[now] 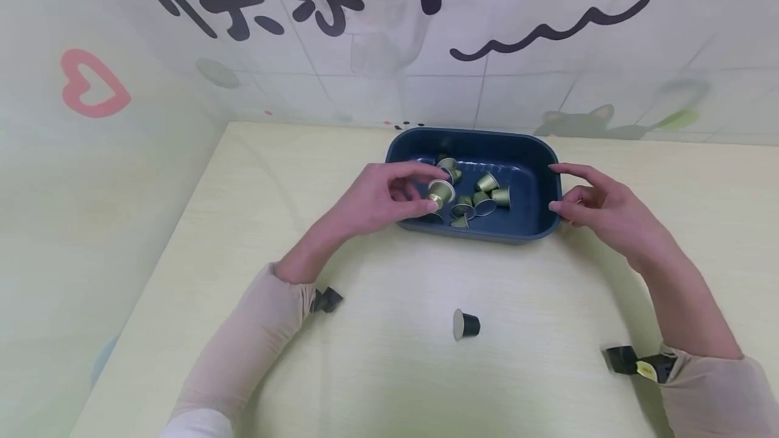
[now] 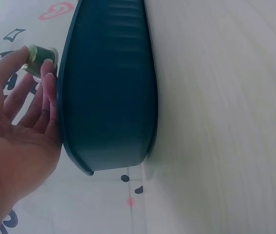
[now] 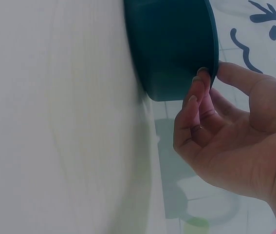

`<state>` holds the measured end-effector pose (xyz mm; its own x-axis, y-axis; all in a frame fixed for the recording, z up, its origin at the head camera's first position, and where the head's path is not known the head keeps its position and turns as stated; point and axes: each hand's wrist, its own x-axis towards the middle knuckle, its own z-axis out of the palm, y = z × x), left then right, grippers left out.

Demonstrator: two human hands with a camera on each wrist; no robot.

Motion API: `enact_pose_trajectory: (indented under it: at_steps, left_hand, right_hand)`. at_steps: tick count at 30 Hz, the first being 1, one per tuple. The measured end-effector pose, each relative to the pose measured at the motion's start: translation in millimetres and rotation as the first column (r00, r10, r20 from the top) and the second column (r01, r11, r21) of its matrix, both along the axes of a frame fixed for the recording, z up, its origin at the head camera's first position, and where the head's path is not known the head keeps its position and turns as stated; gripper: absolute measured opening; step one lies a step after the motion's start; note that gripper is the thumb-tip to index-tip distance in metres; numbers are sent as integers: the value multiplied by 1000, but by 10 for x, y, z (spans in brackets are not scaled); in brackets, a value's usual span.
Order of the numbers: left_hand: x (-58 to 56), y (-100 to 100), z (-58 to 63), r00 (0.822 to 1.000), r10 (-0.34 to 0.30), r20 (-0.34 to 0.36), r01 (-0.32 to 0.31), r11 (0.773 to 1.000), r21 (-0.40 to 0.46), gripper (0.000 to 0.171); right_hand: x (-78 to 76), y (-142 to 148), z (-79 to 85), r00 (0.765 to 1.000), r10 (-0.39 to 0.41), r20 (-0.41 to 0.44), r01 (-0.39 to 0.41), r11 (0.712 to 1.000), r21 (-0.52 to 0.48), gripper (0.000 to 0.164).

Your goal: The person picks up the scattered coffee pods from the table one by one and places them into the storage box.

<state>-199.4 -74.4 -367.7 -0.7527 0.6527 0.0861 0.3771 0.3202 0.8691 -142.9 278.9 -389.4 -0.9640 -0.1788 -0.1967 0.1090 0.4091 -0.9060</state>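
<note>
Over the left part of a dark blue plastic bin [image 1: 525, 203], my left hand [image 1: 380, 198] pinches a green coffee capsule [image 1: 442, 193] between thumb and fingers. The left wrist view shows the same capsule [image 2: 41, 59] just above the bin's rim, its rounded foil edge turned away from the palm. Several other green capsules [image 1: 485, 204] lie in the bin, in the middle and at the left. At the bin's right end my right hand [image 1: 602, 208] holds the rim, with thumb and fingertips on either side of the wall [image 3: 174, 48].
A black coffee capsule [image 1: 468, 325] lies on its side on the pale wooden table [image 1: 389, 370], in front of the bin. Behind the bin rises a white wall [image 1: 414, 100] with dark lettering. A second wall [image 1: 73, 222] stands along the table's left side.
</note>
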Motion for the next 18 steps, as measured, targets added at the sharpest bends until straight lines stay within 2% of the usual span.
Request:
enact_pose_trajectory:
  at_steps: [9,18]
  left_hand:
    - [-26,-8,-53,999,13,30,-13,1000,-4,37]
    - [-91,40,-49,1000,-5,-7,5,1000,-19,36]
  right_hand:
    - [13,-10,-15,1000,4,0,-4,1000,12,57]
    - [1,2,-13,1000,7,-10,-7,1000,13,56]
